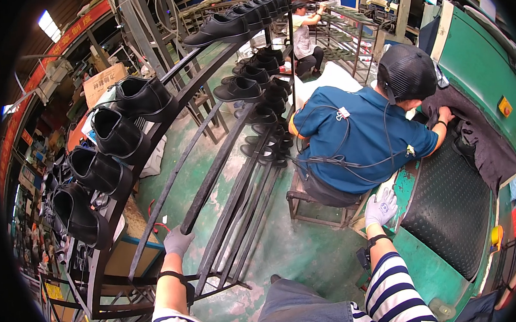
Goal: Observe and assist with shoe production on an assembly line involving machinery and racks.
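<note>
My left hand (179, 241), in a light grey glove, is closed around the lower end of a dark rail (204, 190) on a metal shoe rack. Black leather shoes (119, 133) stand in rows along the rack's top tier, with several more shoes (242, 87) on the tiers below. Its lower rails near me are bare. My right hand (381, 207), gloved too, is spread with fingers extended beside the green machine bench (408, 179). Nothing shows in it; whether its palm touches the bench edge I cannot tell.
A seated person in a blue shirt (356, 138) leans over a black studded conveyor belt (453, 215), one hand by a dark cloth (478, 126). Another person (307, 39) works by racks at the back. A cardboard box (103, 81) sits at left; green floor (261, 231) lies between.
</note>
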`<state>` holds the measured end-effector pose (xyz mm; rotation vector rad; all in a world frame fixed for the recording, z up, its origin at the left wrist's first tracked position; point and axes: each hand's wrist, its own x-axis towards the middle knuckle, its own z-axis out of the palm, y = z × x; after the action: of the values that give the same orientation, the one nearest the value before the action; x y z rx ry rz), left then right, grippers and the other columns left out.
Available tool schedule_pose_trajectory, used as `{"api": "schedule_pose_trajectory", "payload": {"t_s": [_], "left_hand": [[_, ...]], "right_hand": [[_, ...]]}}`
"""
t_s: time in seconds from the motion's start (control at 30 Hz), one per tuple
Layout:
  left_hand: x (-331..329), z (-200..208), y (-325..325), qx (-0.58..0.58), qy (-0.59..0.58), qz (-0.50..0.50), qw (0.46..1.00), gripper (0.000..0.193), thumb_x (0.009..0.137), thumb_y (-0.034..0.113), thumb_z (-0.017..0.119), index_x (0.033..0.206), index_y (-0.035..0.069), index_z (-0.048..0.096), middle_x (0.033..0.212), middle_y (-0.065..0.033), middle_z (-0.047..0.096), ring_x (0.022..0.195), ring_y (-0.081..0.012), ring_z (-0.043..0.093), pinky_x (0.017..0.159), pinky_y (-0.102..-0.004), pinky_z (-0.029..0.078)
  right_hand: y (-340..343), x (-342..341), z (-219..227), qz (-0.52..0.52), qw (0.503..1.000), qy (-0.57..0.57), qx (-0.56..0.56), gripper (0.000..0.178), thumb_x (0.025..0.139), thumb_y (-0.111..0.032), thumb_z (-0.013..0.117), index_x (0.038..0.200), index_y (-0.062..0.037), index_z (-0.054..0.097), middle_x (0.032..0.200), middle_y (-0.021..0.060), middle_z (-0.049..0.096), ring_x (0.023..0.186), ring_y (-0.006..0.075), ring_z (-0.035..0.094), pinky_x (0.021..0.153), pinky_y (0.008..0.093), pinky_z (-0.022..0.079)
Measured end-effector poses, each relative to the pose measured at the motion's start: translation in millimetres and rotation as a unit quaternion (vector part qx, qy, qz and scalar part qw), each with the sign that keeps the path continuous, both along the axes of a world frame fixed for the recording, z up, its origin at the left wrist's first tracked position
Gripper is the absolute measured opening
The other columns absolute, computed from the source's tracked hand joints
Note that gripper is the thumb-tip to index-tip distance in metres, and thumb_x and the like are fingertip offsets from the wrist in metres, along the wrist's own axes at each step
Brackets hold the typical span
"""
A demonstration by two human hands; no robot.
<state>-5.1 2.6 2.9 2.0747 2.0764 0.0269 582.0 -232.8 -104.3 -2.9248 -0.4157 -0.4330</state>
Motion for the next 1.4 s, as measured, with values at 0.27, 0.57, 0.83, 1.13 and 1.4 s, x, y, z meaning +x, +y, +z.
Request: {"api": "schedule_pose_trajectory", "payload": {"t_s": [0.27, 0.57, 0.83, 1.13, 1.4], "left_hand": [[0, 0, 0, 0.003, 0.009, 0.0, 1.0, 0.05, 0.07, 0.046, 0.069, 0.107, 0.012, 0.072, 0.102, -0.0176, 0.073, 0.102, -0.0337, 0.069, 0.09, -0.0443, 0.052], [1, 1, 0, -0.013, 0.002, 0.001, 1.0, 0.048, 0.07, 0.044, 0.068, 0.107, 0.013, 0.072, 0.101, -0.017, 0.073, 0.101, -0.0341, 0.069, 0.09, -0.0445, 0.053], [4, 1, -1, -0.004, 0.018, 0.003, 1.0, 0.05, 0.07, 0.045, 0.068, 0.106, 0.011, 0.072, 0.1, -0.0183, 0.073, 0.1, -0.0349, 0.07, 0.089, -0.0449, 0.053], [2, 4, 1, -0.026, 0.003, 0.021, 0.999, 0.052, 0.07, 0.045, 0.069, 0.11, 0.013, 0.071, 0.106, -0.0168, 0.073, 0.106, -0.0333, 0.068, 0.093, -0.043, 0.052], [-1, -1, 0, -0.032, -0.024, 0.019, 0.999, 0.053, 0.069, 0.044, 0.069, 0.113, 0.013, 0.072, 0.109, -0.0173, 0.072, 0.108, -0.0337, 0.067, 0.096, -0.044, 0.051]], "right_hand": [[0, -5, 8, 0.0, 1.0, 0.012, 0.001, 0.061, 0.09, -0.042, 0.054, 0.144, -0.014, 0.053, 0.152, 0.0084, 0.048, 0.14, 0.027, 0.042, 0.114, 0.0449, 0.03], [-2, 1, -4, -0.001, 1.0, -0.006, 0.008, 0.06, 0.09, -0.042, 0.053, 0.144, -0.0149, 0.054, 0.152, 0.0078, 0.047, 0.14, 0.0268, 0.041, 0.114, 0.0453, 0.03], [-3, 2, -6, -0.001, 1.0, -0.001, 0.003, 0.062, 0.091, -0.043, 0.052, 0.146, -0.0144, 0.051, 0.153, 0.008, 0.046, 0.141, 0.0266, 0.04, 0.116, 0.045, 0.028], [2, 3, -10, 0.008, 1.0, 0.001, -0.005, 0.063, 0.093, -0.045, 0.051, 0.148, -0.0163, 0.048, 0.154, 0.007, 0.044, 0.142, 0.0263, 0.038, 0.116, 0.0463, 0.025], [-6, 0, -10, -0.005, 1.0, -0.016, 0.009, 0.063, 0.094, -0.045, 0.05, 0.149, -0.0151, 0.047, 0.155, 0.0077, 0.042, 0.143, 0.0272, 0.036, 0.117, 0.048, 0.024]]}}
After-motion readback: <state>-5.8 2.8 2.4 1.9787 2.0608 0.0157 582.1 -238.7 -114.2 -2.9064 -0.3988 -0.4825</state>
